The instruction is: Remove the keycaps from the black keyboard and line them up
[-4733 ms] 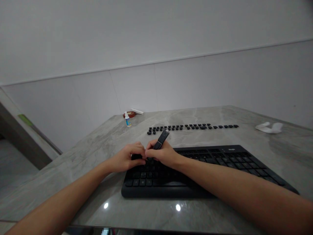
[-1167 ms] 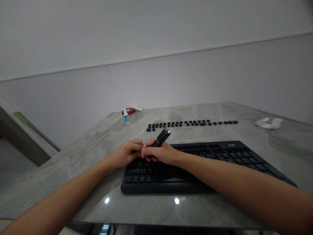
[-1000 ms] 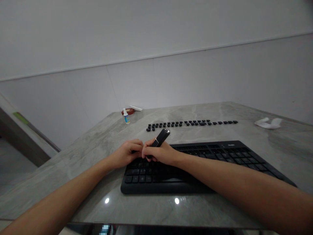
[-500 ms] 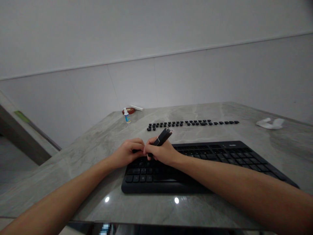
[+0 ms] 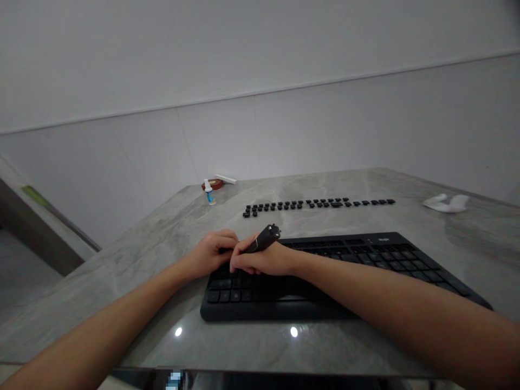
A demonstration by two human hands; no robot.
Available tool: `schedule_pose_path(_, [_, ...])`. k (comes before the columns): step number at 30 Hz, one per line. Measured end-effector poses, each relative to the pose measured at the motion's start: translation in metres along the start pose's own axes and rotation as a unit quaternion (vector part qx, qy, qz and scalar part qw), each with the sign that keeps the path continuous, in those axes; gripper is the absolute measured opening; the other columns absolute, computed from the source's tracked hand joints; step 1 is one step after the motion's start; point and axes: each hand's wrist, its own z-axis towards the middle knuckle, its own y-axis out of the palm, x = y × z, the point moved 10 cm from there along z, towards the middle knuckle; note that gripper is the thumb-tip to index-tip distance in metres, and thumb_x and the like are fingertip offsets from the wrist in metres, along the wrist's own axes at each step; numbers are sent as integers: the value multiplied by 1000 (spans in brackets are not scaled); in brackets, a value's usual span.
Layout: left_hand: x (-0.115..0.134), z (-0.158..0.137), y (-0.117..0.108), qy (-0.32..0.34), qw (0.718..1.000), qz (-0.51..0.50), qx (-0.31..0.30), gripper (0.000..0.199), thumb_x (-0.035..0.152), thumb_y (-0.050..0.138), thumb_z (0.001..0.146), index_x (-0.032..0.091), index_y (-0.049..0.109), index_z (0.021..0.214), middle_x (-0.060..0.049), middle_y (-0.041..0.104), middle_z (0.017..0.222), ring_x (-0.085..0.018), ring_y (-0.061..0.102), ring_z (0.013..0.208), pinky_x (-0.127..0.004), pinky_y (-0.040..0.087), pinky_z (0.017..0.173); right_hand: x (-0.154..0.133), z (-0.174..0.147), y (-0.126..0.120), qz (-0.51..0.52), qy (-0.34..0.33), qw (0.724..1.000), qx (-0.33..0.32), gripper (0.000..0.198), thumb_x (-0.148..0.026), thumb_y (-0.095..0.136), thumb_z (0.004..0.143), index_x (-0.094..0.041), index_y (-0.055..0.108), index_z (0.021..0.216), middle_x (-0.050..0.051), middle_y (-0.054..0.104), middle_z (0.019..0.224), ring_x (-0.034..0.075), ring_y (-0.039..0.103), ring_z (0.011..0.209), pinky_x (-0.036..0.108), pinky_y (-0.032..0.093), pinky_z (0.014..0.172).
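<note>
A black keyboard (image 5: pixel 284 310) lies at a slant on the grey stone-patterned tabletop, with some of its keycaps off. My left hand (image 5: pixel 214 250) is curled round the keyboard's far left corner, fingertips hidden. Close beside it, my right hand (image 5: pixel 260 259) grips a thick black pen-shaped tool (image 5: pixel 264 238) like a pen. Small metal prongs show at the tool's raised end; its lower tip is hidden behind my fingers, over the left-hand keys. My right forearm crosses the middle of the keyboard.
Loose black keycaps (image 5: pixel 292 205) stand in rows beyond the keyboard. A small white spray bottle (image 5: pixel 209 193), a reddish-brown round object (image 5: pixel 215 184) and a white strip (image 5: pixel 226 179) are at the far left. Crumpled white tissue (image 5: pixel 447 203) lies at the right. A wall (image 5: pixel 317 130) rises behind.
My right hand has shifted slightly left and towards me, and the black tool now leans over lower. My left hand stays in place.
</note>
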Motion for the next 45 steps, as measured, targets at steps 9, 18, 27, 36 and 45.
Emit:
schedule_pose_path(9, [18,-2,-3,38,999,1,-38,15,20,57,91,15,69,84,-5,62,84,-14,58,81,-24,45,75,9,6,-10,79,45,993,72,24,-16,55,74,-13,52,50,-5,41,43,5,34,43,22,24,45])
schedule_pose_path(18, [19,-2,5,43,996,-48,-57,11,22,64,89,18,74,90,-8,66,98,-18,62,92,-29,49,82,2,5,-15,26,1,991,130,25,-12,51,67,-15,47,43,-4,39,41,7,34,44,24,24,46])
schedule_pose_path(27, [19,-3,8,30,997,-45,-62,14,21,63,89,18,75,95,-7,68,96,-18,65,90,-28,51,82,5,5,-20,-32,13,984,172,25,-11,49,66,-16,43,42,-3,39,43,9,37,47,24,27,47])
schedule_pose_path(36, [20,-2,6,37,997,-42,-53,14,21,63,89,16,76,87,-8,69,96,-17,66,85,-25,51,76,19,9,-20,-17,42,981,191,21,-16,50,63,-16,44,43,-2,38,44,9,34,47,26,24,46])
schedule_pose_path(45, [25,3,13,53,995,-36,-71,17,21,60,91,16,74,99,-10,69,99,-18,65,91,-27,52,82,12,-10,-38,109,50,957,265,23,-22,49,56,-19,33,40,-4,26,40,8,28,43,24,22,43])
